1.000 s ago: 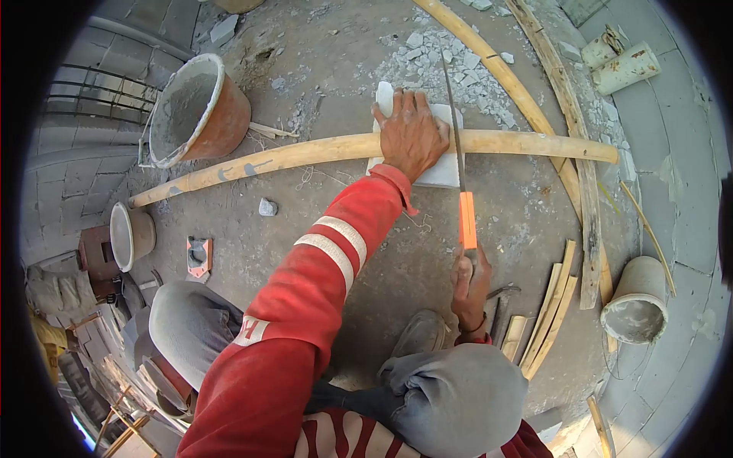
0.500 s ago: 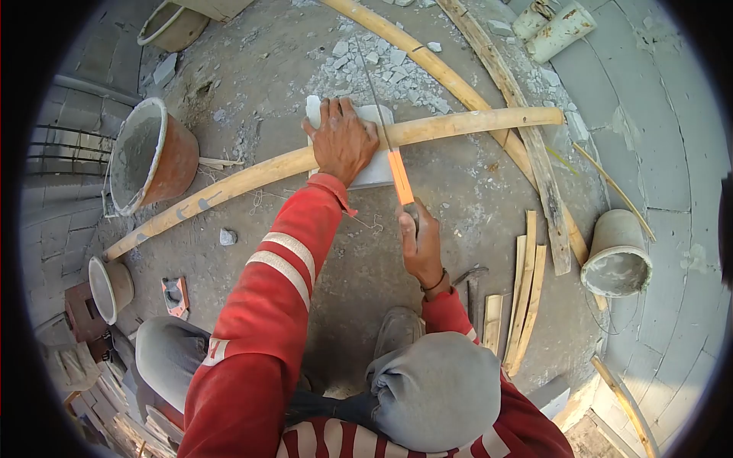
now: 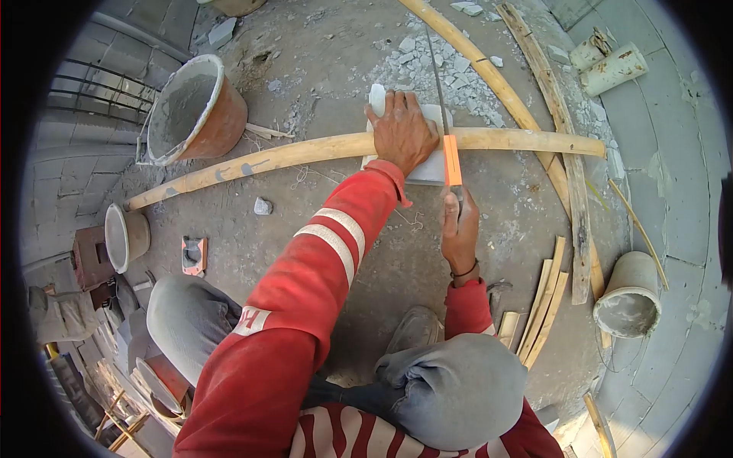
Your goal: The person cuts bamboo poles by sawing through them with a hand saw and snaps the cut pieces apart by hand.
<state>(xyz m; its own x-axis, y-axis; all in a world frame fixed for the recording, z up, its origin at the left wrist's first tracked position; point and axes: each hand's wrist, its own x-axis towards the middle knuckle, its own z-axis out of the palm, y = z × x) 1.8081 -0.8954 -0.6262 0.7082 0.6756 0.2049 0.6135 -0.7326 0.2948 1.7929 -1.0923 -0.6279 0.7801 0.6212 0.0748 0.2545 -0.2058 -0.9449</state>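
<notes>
My left hand presses down on a long, slightly curved bamboo pole, fingers wrapped over it. Beneath that spot the pole lies across a pale block on the ground. In my right hand is a handsaw with an orange and dark handle. Its thin blade points away from me and crosses the pole just right of my left hand. The front of the handle is at the pole. Whether the teeth have cut in cannot be made out.
A large bucket and a smaller one stand left; another pail lies right. A second pole and a weathered board cross under the pole's right end. Split strips, a hacksaw-like orange tool and rubble lie around.
The saw has slid forward, its handle now up at the pole, and it is turned straighter ahead. My left hand stays on the pole. The whole view has shifted left.
</notes>
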